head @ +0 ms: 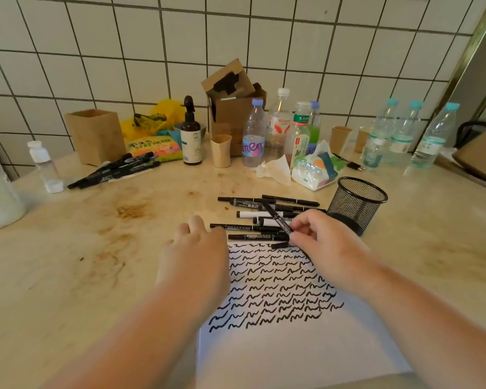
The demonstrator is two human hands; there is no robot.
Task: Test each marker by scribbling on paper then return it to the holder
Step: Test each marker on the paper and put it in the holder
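While the paper (278, 299), covered in black scribbles, lies nearest, the left hand (197, 248) rests at its 10 o'clock corner, fingers relaxed. Right hand (320, 240) pinches a marker (277, 219) above the loose marker pile (264, 217) at 12 o'clock. Light, stiff, smooth: best pinched mid-barrel. Mesh holder (357, 203) stands at 1 o'clock.

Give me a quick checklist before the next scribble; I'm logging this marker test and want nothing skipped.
1. Marker held: ok, right hand pinches a marker.
2. Cap off: cannot tell, though a loose cap lies by the fingers.
3. Paper has room: ok, lower part blank.
4. Paper steadied: not ok, left hand lies beside it.
5. Mesh holder upright, reachable: ok.
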